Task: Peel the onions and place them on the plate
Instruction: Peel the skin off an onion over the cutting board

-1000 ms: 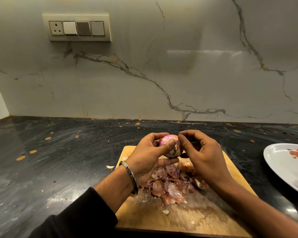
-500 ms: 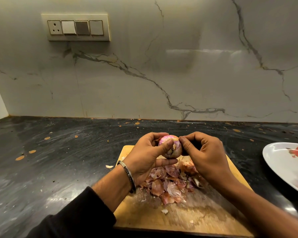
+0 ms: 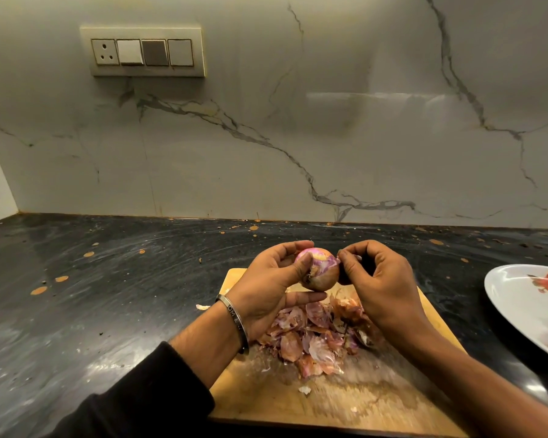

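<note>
Round, half-peeled pink onion [image 3: 317, 269], root end turned further toward the camera than before; left hand [image 3: 268, 289] grips it, right hand [image 3: 378, 279] pinches skin at its side.

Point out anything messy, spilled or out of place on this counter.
Orange-brown spots dot the dark countertop at left and along the wall. One stray bit of peel lies off the cutting board, by its left edge. The onion skins sit piled on the board, as expected while peeling.
</note>
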Demonstrator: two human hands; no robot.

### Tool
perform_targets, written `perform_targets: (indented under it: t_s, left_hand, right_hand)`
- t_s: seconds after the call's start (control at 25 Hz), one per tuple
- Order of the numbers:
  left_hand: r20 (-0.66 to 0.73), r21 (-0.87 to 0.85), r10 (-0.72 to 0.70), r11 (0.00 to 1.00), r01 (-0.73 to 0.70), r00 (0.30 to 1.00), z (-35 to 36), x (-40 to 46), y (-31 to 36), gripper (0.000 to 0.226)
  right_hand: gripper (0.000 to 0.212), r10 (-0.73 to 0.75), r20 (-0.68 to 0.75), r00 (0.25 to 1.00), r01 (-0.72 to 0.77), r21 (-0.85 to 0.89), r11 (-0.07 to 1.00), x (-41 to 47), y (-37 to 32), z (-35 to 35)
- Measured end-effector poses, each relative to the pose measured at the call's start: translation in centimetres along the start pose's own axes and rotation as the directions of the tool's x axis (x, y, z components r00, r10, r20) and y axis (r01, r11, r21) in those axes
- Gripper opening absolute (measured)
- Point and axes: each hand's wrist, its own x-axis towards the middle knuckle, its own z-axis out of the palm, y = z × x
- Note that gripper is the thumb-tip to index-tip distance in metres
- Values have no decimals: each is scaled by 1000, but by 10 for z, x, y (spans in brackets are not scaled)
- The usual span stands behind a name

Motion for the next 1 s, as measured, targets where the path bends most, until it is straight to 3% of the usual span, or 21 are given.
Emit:
perform_targets:
  t_s: [0.12, 0.32, 0.4, 0.56, 0.68, 1.0]
  left_hand:
    - [-15, -53, -1, 999, 0, 1000, -3, 2, 1, 24]
    - [-20, 32, 33, 999, -33, 999, -5, 4, -2, 22]
    - [-16, 78, 42, 996, -40, 999, -5, 4, -2, 25]
    - [16, 74, 55, 996, -56, 998, -3, 3, -5, 43]
    - [35, 55, 52, 997, -54, 998, -1, 2, -6, 46]
    - [13, 30, 49, 998, -49, 999, 1, 0, -4, 53]
  right_hand:
    - [11, 35, 64, 997, -23, -184, 983, 7, 2, -9]
    - [21, 93, 342, 935, 45, -376, 925, 9, 1, -13]
    - [16, 55, 324, 945, 60, -334, 941, 8, -3, -14]
    - [15, -65, 209, 976, 76, -46, 996, 4, -12, -18]
    - [20, -127, 203, 971, 135, -28, 990, -1, -14, -15]
    - [6, -181, 164, 970, 198, -98, 975, -3, -12, -14]
